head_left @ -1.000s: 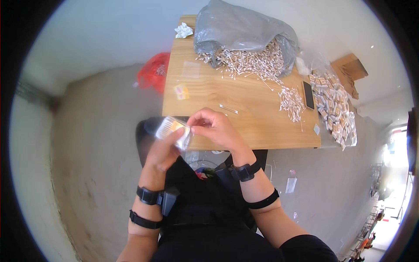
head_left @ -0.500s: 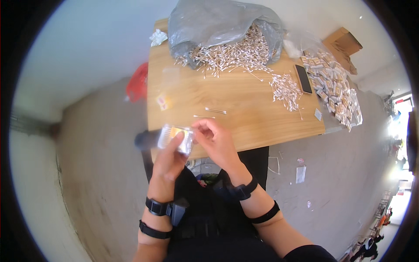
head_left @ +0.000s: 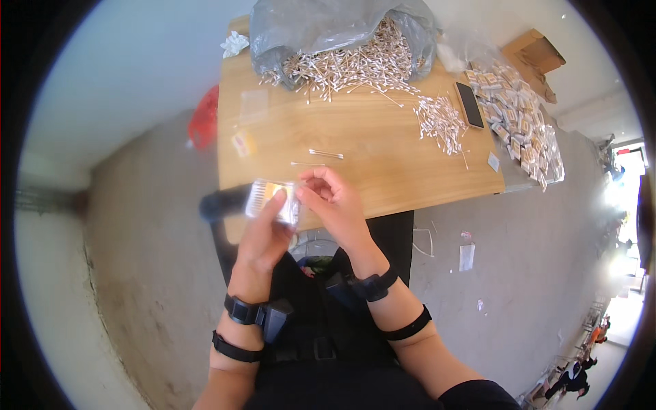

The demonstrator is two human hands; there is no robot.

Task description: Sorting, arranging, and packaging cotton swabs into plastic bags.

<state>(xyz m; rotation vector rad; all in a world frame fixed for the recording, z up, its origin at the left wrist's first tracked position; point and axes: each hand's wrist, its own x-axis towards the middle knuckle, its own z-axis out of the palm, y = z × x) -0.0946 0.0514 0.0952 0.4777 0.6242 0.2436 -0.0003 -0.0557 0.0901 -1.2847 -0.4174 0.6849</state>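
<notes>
Left hand (head_left: 263, 232): grips a small clear packet (head_left: 272, 199), centre-left of frame.
Right hand (head_left: 335, 205): pinches the packet's right edge, seemingly.
Table (head_left: 383, 147): cotton swabs (head_left: 348, 65) piled at upper centre.

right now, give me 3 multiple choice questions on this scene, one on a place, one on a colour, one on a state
1. Where does the dark phone lie?
A. on the floor
B. on the wooden table, right part
C. inside the grey bag

2. What colour is the bag the cotton swabs spill from?
A. grey
B. green
C. yellow

3. How is the small clear packet held?
A. flat on the table
B. by the left hand, with the right hand at its edge
C. hanging from the table edge

Answers: 1 B, it rests on the table beside a swab pile. 2 A, the plastic is plainly grey. 3 B, left fingers grip it off the table.
</notes>
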